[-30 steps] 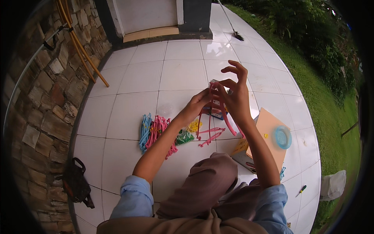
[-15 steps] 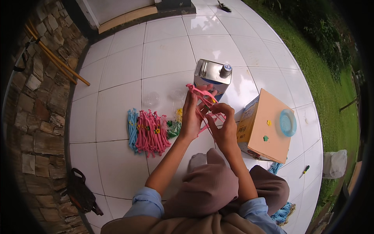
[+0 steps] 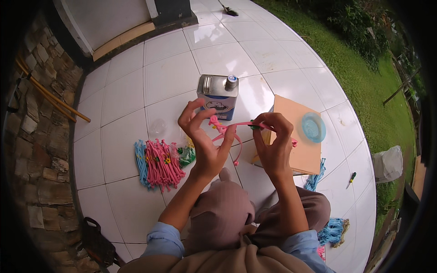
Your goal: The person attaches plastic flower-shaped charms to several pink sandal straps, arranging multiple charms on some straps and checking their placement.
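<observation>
A thin pink strap (image 3: 241,123) with knotted ends is stretched between my two hands, above the floor in front of my knees. My left hand (image 3: 205,152) grips it low between thumb and finger, with the other fingers raised and bent. Loops of the strap, a pink knot and a small yellow bit show beside that hand. A pinch of thumb and forefinger closes my right hand (image 3: 278,152) on the strap at a small green flower-shaped piece (image 3: 254,126). One pink end hangs down with a knot at its tip, and pink knotting shows past the right hand.
Bundled pink straps (image 3: 161,166) and blue straps (image 3: 141,166) lie at left, beside a bag of green pieces (image 3: 186,156). Behind my hands stands a metal can (image 3: 217,98). At right, a cardboard box (image 3: 298,150) bears a blue round dish (image 3: 313,127); a screwdriver (image 3: 351,179) lies beyond.
My hands have moved apart, drawing the pink strap out between them. The right hand has gone from beside the left hand to in front of the box. The whole view has shifted.
</observation>
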A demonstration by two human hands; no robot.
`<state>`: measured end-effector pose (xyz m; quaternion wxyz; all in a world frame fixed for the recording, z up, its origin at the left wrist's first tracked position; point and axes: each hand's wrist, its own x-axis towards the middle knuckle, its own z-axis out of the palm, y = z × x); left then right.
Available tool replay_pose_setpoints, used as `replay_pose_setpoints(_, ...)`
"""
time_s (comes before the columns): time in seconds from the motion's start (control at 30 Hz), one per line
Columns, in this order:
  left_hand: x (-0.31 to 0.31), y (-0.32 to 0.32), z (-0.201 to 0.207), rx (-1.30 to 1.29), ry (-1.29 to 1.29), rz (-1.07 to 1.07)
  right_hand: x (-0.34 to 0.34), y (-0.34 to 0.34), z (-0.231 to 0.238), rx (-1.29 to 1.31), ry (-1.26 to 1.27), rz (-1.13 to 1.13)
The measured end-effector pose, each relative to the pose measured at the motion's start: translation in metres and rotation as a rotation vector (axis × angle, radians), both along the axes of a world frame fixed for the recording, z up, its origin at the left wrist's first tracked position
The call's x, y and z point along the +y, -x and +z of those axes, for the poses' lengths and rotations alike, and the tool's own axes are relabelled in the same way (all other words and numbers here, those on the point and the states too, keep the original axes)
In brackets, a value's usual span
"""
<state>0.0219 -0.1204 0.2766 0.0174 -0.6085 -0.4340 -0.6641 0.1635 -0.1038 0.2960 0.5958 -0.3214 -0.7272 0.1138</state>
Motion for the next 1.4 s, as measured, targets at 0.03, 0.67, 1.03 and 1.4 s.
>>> replay_pose_setpoints(0.03, -0.004, 0.002, 0.026, 0.278, 0.097, -0.140, -0.002, -0.006, 0.015, -0.074, 0.033, 0.027)
replay_pose_setpoints(0.67, -0.027, -0.044, 0.077, 0.289, 0.482, -0.519, -0.030, -0.068, 0.032, -0.061, 0.083, 0.094)
replay_pose_setpoints(1.03, -0.030, -0.040, 0.073, 0.042, 0.599, -0.635, -0.033, -0.066, 0.040, -0.106, 0.090, 0.063)
replay_pose_setpoints(1.4, -0.024, -0.034, 0.054, -0.066, 0.873, -0.583, -0.031, -0.061, 0.037, -0.066, 0.498, 0.250)
